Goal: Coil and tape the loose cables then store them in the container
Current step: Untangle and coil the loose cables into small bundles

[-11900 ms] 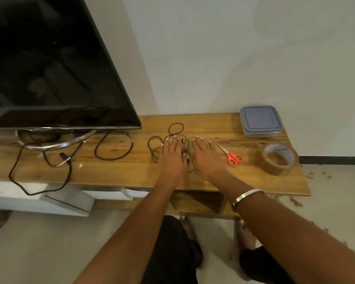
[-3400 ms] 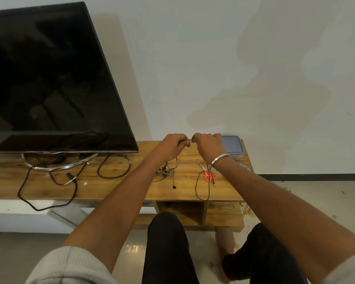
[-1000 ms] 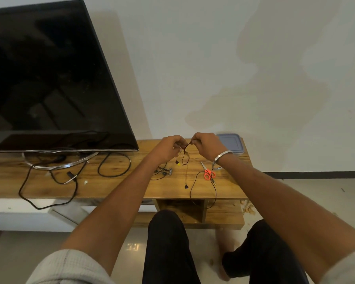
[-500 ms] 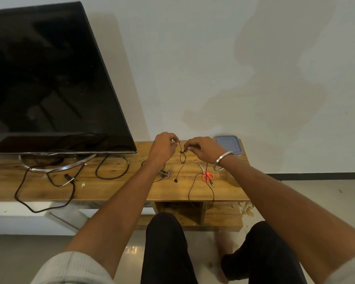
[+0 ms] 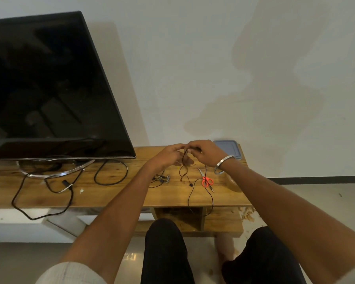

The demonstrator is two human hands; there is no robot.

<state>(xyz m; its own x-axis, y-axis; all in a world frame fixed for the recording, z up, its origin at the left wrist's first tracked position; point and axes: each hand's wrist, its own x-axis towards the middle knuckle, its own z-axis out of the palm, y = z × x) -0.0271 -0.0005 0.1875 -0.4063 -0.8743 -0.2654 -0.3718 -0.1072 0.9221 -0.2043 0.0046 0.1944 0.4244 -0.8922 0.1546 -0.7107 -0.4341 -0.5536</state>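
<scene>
A thin black cable hangs from my two hands above the wooden table. My right hand pinches its upper part, and the slack trails down over the table's front edge. My left hand is under the right one, fingers lightly curled around the small loops of cable. A small tangle of other cable ends lies on the table below my left wrist. The grey lidded container stands at the back right, partly behind my right hand. The tape roll is mostly hidden by my right forearm.
Red-handled scissors lie to the right of the hanging cable. A large dark TV on a metal stand fills the table's left half, with black cords looping below it and over the front edge. My knees are under the table front.
My hands have closed together again and gathered the cable into small loops; the hanging end has dropped lower onto the table. The camera has tilted down slightly.
</scene>
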